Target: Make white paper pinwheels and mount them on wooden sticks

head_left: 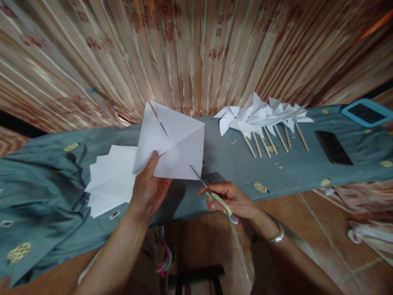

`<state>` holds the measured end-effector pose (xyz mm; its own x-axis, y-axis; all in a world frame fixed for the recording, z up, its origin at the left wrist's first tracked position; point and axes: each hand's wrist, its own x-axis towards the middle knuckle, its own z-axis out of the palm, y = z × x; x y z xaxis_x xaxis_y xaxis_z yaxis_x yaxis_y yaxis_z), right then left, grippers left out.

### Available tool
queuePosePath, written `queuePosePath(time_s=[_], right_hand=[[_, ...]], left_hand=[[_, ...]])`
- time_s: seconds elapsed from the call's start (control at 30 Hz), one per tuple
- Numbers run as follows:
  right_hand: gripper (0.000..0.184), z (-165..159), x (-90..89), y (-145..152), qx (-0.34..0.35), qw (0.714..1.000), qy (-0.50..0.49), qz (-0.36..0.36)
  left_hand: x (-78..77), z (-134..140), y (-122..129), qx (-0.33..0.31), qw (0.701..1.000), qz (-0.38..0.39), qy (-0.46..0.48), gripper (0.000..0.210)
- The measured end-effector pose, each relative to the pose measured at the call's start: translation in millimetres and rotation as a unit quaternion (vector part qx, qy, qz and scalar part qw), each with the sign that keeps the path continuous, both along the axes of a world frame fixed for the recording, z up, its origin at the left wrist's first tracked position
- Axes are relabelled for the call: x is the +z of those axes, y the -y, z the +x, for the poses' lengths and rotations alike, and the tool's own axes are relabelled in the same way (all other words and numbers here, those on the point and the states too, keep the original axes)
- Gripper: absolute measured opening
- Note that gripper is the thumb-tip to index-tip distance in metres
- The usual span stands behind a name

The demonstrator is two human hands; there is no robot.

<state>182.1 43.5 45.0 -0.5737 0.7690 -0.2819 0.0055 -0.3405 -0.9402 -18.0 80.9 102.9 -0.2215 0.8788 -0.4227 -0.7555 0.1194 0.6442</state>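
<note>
Two bare forearms of ours reach over the bench, the right one wearing one silver bracelet at the wrist. Our left grip is clamped on one white sheet, thumb on top and fingers underneath, so that the paper is held up above the bench. We count two slits in it: one runs from the upper left corner toward the middle, the other passes by our thumb. One crease runs to the far right corner.

Our right grip is closed round the handles of one pair of scissors, green-handled. One blade shows over the near right part of the sheet; we cannot tell how far the blades are parted.

Left of the held sheet, more white sheets lie fanned in one stack, too overlapped for us to count. On the right we see a row of white paper pinwheels, overlapping, with seven sticks pointing toward us. Beyond them lie one dark phone and, near the far right end, one blue-framed tablet. One curtain hangs in folds behind the bench.
</note>
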Motion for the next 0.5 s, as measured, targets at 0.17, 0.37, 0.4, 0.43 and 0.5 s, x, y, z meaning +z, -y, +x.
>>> queuePosePath(time_s=[0.17, 0.37, 0.4, 0.43, 0.5], right_hand=[[0.039, -1.5, 0.9, -0.1, -0.011, 1.0, -0.01, -0.024], [0.036, -2.2, 0.4, 0.0, -0.028, 0.997, -0.019, -0.064], [0.036, -2.3, 0.5, 0.0, -0.031, 0.997, -0.019, -0.072], [0.037, -2.5, 0.5, 0.1, -0.034, 0.996, -0.018, -0.077], [0.037, -2.8, 0.4, 0.2, -0.04, 0.996, -0.016, -0.083]], left_hand=[[-0.9, -1.0, 0.2, 0.0, 1.0, 0.011, -0.007, 0.026], [0.6, -1.1, 0.0, -0.003, 1.0, 0.01, -0.006, 0.025], [1.2, -1.0, 0.0, -0.001, 1.0, 0.006, -0.003, 0.025], [1.7, -0.9, 0.0, 0.0, 1.0, 0.004, -0.001, 0.025], [2.1, -1.0, -0.1, 0.001, 1.0, 0.006, 0.002, 0.024]])
